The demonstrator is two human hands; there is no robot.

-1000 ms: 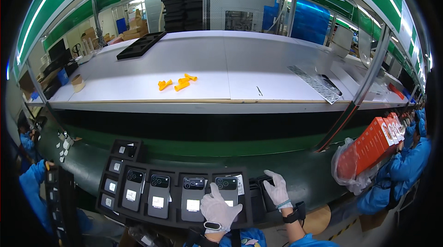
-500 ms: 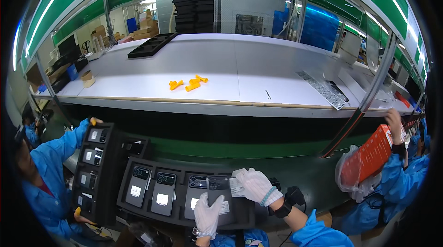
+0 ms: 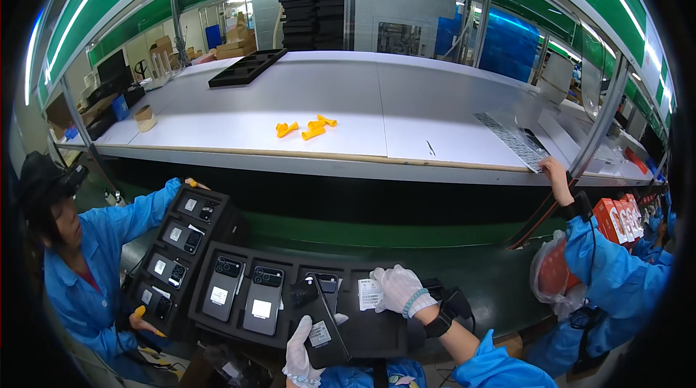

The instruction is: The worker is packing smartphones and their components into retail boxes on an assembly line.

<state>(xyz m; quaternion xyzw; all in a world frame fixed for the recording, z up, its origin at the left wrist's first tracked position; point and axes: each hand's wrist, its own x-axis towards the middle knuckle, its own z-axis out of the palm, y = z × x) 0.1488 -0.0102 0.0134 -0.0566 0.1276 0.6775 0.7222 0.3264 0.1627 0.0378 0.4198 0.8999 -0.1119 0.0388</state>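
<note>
My left hand (image 3: 303, 355), in a white glove, grips a dark smartphone (image 3: 330, 341) that tilts over the black compartment tray (image 3: 286, 343). A white sticker is on the phone's back. My right hand (image 3: 404, 291), also gloved, pinches a white printed label (image 3: 370, 294) above the tray's right part. Two grey phones, one (image 3: 223, 289) at the far left and another (image 3: 263, 299) beside it, lie back up in their compartments, each with a white sticker. A further phone (image 3: 326, 281) in the tray is partly hidden behind the held one.
At the left a co-worker holds another black tray (image 3: 174, 261) with several phones. On the right another person's hand (image 3: 557, 179) touches the white bench (image 3: 348, 149) near a patterned sheet (image 3: 507, 138). Yellow pieces (image 3: 313, 130) lie on the bench. A plastic-wrapped red bundle (image 3: 554, 272) is at right.
My left hand has moved left and down, lifting and tilting the phone away from the label. The left co-worker's tray came nearer mine. The other person's hand moved from the red box to the bench.
</note>
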